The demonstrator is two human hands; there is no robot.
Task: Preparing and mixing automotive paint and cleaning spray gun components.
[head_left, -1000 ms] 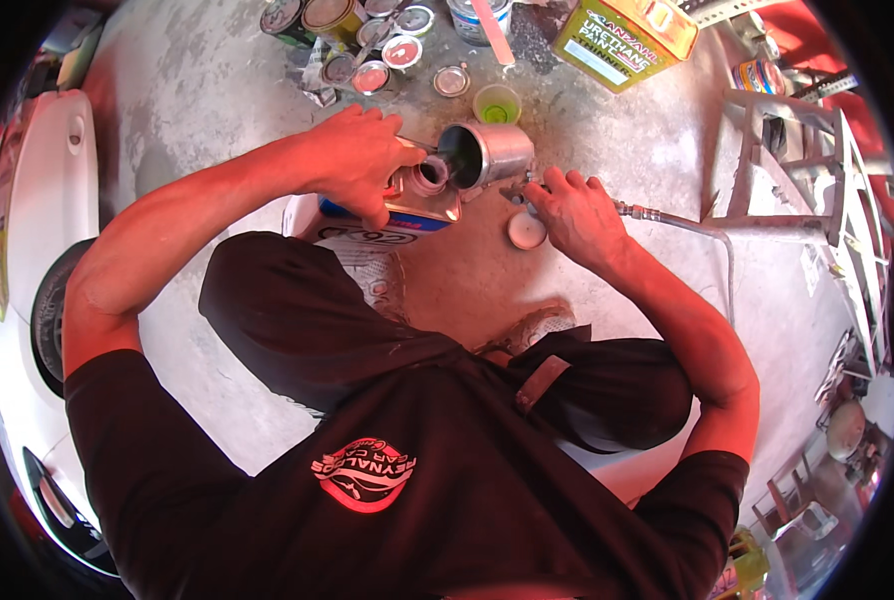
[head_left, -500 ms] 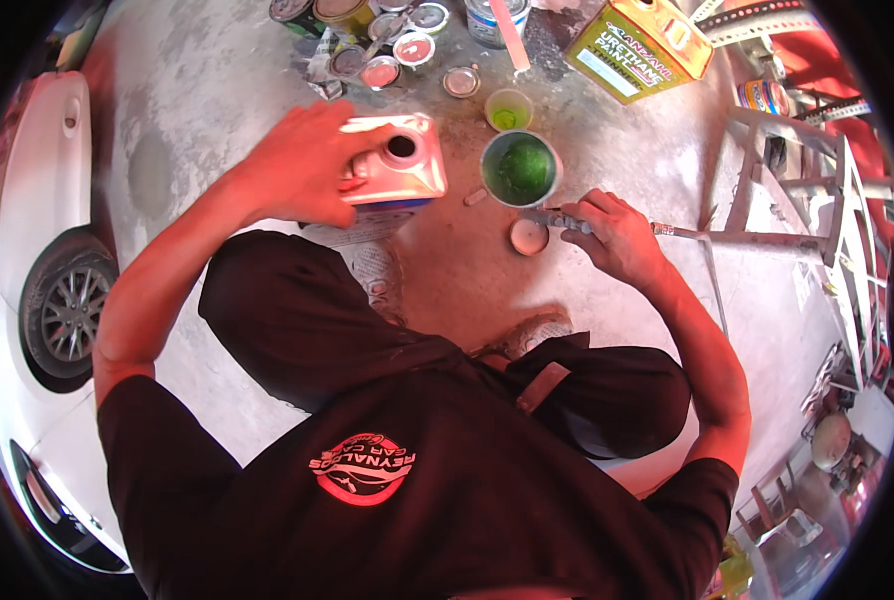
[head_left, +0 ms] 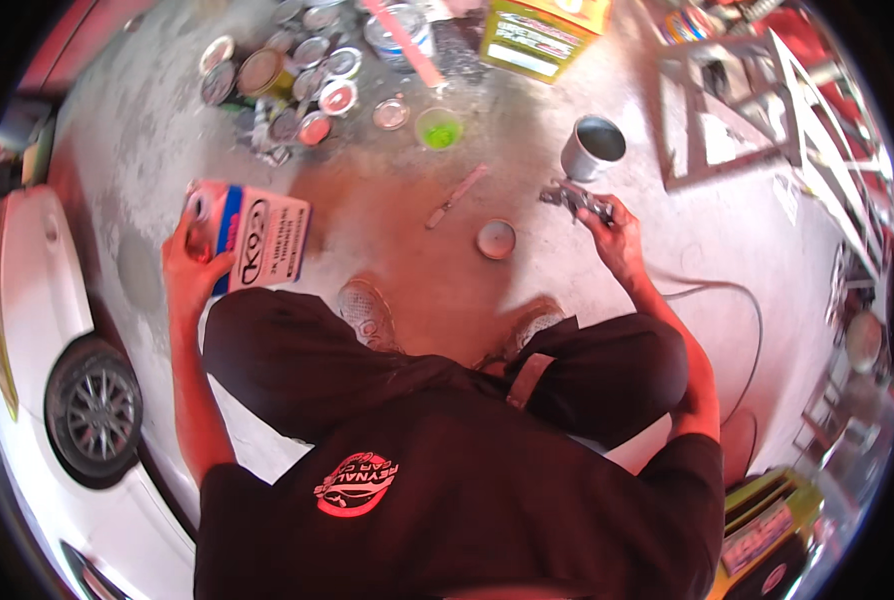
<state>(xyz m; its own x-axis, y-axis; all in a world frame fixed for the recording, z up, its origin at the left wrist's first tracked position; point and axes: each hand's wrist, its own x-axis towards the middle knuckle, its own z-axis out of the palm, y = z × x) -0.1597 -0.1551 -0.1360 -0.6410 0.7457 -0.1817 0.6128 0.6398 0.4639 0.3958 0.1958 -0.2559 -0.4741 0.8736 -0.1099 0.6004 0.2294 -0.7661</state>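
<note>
On the left side of the head view, the left hand [head_left: 197, 255] is half closed around the top end of the rectangular can [head_left: 272, 240], whose long axis seems to run from this hand toward the right. Well apart from it, the right hand [head_left: 615, 238] is curled around the dark spray gun [head_left: 574, 199], and the metal cup [head_left: 589, 160], mouth upward, stands just beyond, clearly nearer to the right hand.

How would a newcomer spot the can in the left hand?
Find the white car on the left. Right of it, the left hand grips the boxy can. Its blue band sets it apart from the boxy yellow tin.
</note>
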